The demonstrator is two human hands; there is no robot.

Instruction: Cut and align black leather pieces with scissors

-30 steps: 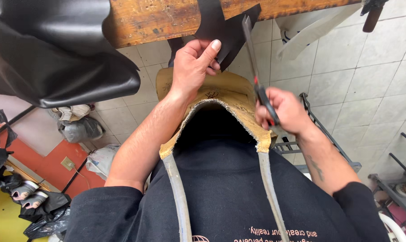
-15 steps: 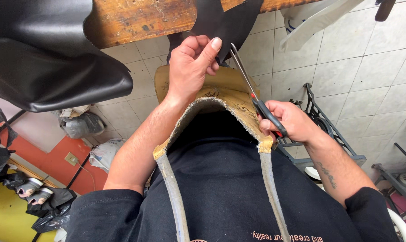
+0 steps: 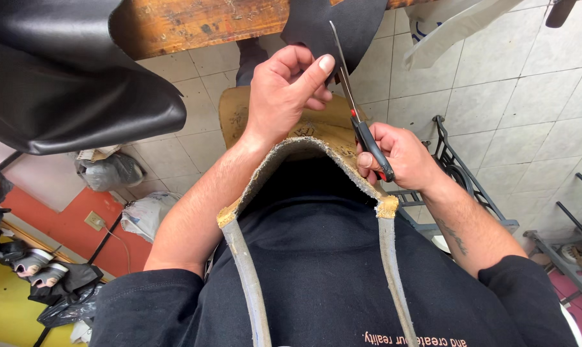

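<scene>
Leather dominates the view: a big black hide sags in heavy folds over the wooden bench at upper left, well above the pale tiled floor. Below it hangs a worn tan apron with grey straps running down over the black shirt. Next in size is the smaller black leather piece drooping off the bench edge at top centre; it looks thin, limp and a little slick, so it probably needs pinching right beside the cutting line and pulling taut to keep it from folding away. The left hand is curled nearly closed, thumb pressed against the fingers, gripping that piece's lower edge. The right hand is wrapped tight around the red-and-black handles of the scissors, whose long blades point up along the leather's edge, just beside the left thumb; how far apart the blades stand is hard to tell.
</scene>
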